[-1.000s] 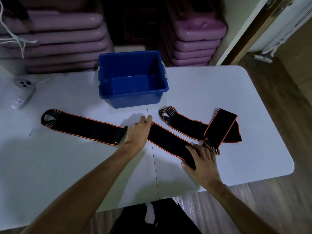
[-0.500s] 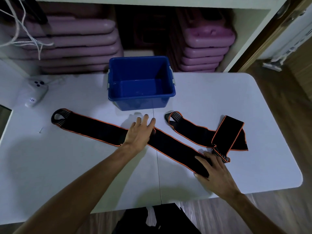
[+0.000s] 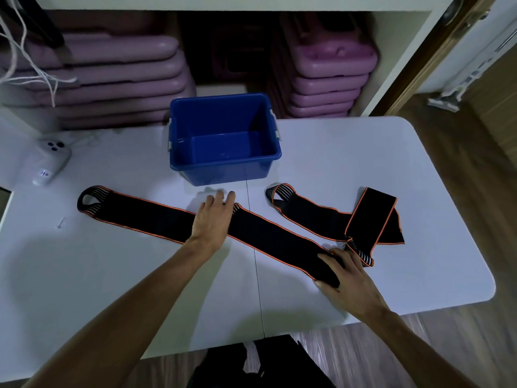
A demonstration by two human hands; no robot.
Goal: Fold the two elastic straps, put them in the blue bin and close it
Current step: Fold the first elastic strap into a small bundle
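**Both hands flat on the long strap, bin's open and empty**

Only got the head view here, so that's the one I'm going through.

My left hand [image 3: 214, 219] is lying palm-down across the middle of the long strap [image 3: 156, 218], fingers stretched out and pretty much fully open, just pressing on it, not gripping. My right hand [image 3: 349, 278] is down at the near-right end of that same strap, fingers spread over the end and the thumb along the near edge. It looks more like a flat press than a grab, but whether the thumb is tucked under the fabric I honestly can't tell.

The long strap runs diagonally over the white table [image 3: 335, 152], with its looped end off to the far left and the other end under my right hand. It's laid out full length, not folded.

The second strap [image 3: 316, 217] sits to the right, with its loop end pointing toward the bin and its far part doubled back over itself in a loose bend. Its striped tip lies just beside my right fingers.

The blue bin [image 3: 223, 169] stands upright at the back-middle of the table, just beyond my left fingertips, with no lid on it and nothing inside.

Off at the far left of the table there's a small white device [image 3: 47, 161].
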